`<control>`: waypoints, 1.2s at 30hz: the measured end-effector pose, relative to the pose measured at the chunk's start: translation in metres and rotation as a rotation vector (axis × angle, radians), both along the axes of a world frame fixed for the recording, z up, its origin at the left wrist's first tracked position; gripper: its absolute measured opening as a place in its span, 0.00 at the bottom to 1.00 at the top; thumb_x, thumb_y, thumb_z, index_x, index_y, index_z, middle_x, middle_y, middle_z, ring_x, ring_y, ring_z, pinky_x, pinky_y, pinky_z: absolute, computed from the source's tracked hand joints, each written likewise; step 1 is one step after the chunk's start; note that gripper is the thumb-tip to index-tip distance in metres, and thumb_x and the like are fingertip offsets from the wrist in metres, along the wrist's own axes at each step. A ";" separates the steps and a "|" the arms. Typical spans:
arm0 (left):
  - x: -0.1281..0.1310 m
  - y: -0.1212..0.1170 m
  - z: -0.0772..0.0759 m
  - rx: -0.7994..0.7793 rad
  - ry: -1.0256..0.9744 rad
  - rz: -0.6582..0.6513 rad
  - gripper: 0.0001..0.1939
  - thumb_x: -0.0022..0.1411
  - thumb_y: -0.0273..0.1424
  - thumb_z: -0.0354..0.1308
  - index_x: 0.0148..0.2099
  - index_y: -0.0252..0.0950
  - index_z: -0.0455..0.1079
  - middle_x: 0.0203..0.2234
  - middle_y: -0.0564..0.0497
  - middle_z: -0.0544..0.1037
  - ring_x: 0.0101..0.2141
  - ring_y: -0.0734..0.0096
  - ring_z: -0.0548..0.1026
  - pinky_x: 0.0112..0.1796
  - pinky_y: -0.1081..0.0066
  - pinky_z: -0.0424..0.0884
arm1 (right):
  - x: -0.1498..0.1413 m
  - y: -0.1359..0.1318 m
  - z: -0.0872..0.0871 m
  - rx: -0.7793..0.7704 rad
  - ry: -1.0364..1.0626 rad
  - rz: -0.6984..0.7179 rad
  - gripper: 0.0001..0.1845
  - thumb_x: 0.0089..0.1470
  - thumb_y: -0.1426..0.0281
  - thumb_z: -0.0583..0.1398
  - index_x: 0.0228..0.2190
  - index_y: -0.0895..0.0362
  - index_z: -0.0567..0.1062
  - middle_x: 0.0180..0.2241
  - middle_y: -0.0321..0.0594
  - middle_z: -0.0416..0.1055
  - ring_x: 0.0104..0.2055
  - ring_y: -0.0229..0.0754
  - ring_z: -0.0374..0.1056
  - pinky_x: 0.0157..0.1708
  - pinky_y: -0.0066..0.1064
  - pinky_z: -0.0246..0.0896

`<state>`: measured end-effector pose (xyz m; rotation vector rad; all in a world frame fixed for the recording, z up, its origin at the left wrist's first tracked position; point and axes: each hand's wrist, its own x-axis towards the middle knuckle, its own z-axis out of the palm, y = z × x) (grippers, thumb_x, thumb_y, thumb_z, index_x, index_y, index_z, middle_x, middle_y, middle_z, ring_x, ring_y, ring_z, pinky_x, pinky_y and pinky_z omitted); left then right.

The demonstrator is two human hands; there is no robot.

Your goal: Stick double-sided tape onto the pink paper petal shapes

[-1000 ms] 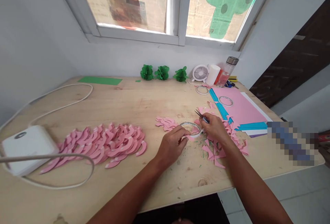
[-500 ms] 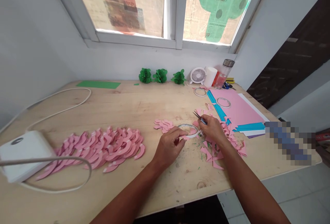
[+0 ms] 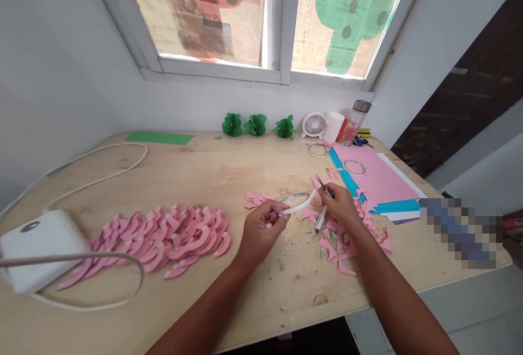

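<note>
My left hand [image 3: 263, 230] pinches a thin roll of white tape [image 3: 295, 199] just above the tabletop. A short strip of white tape [image 3: 302, 206] stretches from the roll towards my right hand [image 3: 338, 203]. That hand is closed round small scissors [image 3: 321, 183], their two slim dark points aimed up and away; its fingertips are partly hidden. Below its fingers a white pen-like stick [image 3: 321, 221] with a dark tip slants over pink paper scraps [image 3: 330, 243]. Several small pink pieces [image 3: 256, 200] lie just beyond my left hand.
Many curved pink paper strips [image 3: 192, 238] are heaped at left, beside a white box [image 3: 41, 251] with a cable. Green paper ornaments [image 3: 256, 125], a small fan [image 3: 314, 125] and a glass bottle [image 3: 355, 123] line the wall. Coloured sheets [image 3: 384, 175] carry another tape roll [image 3: 354, 167].
A strip of tape now shows pulled out between my hands. My right hand has shifted slightly right, and the scissors point more upward. The white stick has come into view below it.
</note>
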<state>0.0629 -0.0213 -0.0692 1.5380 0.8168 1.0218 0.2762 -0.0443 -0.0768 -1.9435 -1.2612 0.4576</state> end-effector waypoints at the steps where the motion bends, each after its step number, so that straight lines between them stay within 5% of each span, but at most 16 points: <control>1: 0.001 0.000 0.001 -0.025 -0.013 0.002 0.05 0.50 0.31 0.58 0.31 0.35 0.71 0.22 0.55 0.67 0.22 0.78 0.61 0.23 0.78 0.57 | -0.002 -0.001 0.001 0.004 0.118 0.019 0.13 0.48 0.61 0.54 0.26 0.57 0.70 0.17 0.33 0.64 0.16 0.35 0.58 0.17 0.25 0.48; 7: 0.002 0.003 0.001 -0.187 -0.189 0.049 0.06 0.48 0.29 0.59 0.30 0.34 0.70 0.16 0.57 0.63 0.19 0.79 0.59 0.21 0.77 0.55 | -0.013 -0.008 0.015 0.068 0.628 0.225 0.15 0.47 0.60 0.58 0.33 0.58 0.69 0.16 0.28 0.57 0.13 0.28 0.44 0.12 0.22 0.37; 14: 0.002 0.006 0.000 -0.269 -0.303 0.069 0.07 0.48 0.31 0.60 0.31 0.33 0.70 0.14 0.57 0.63 0.20 0.78 0.60 0.23 0.77 0.56 | -0.023 -0.014 0.024 0.121 0.804 0.409 0.15 0.52 0.60 0.54 0.33 0.61 0.70 0.15 0.29 0.58 0.13 0.27 0.45 0.14 0.24 0.36; 36: 0.003 0.005 -0.001 -0.267 -0.315 0.088 0.08 0.48 0.31 0.61 0.31 0.33 0.69 0.14 0.56 0.64 0.19 0.77 0.61 0.24 0.76 0.56 | -0.028 -0.014 0.021 0.013 0.956 0.304 0.20 0.50 0.55 0.55 0.33 0.60 0.71 0.17 0.30 0.60 0.12 0.27 0.46 0.10 0.22 0.33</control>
